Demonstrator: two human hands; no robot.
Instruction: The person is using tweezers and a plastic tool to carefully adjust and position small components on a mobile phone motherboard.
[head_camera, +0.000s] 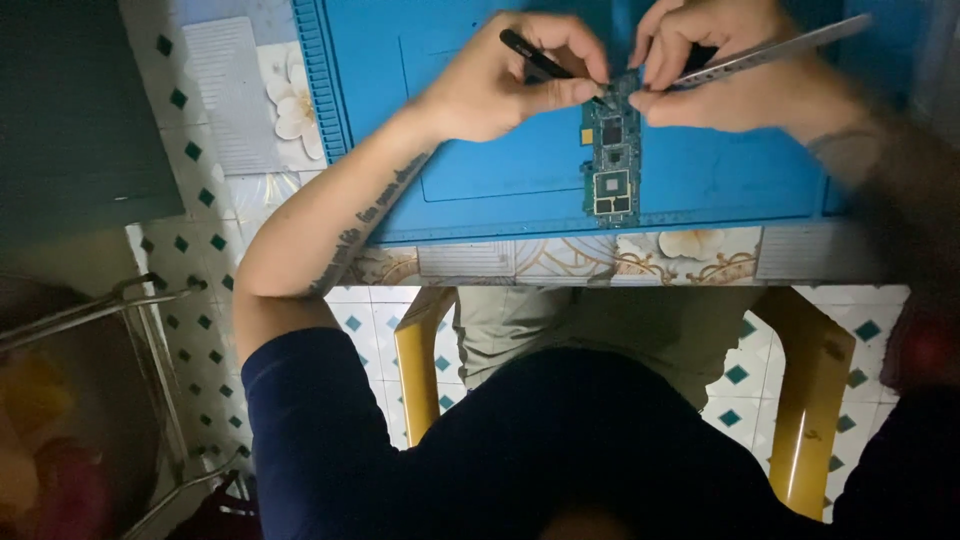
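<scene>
**Two tools meet at the board's top edge**

The left hand (500, 85) grips black tweezers (540, 58); the right hand (715, 70) pinches a long metal tool (770, 55). Both tips work the upper end of a circuit board (612, 160), which lies on a blue mat (500, 190) on the counter (560, 260). This looks like fine picking work needing steady tips. No containers show.

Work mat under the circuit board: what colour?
Blue mat, head view.
</scene>
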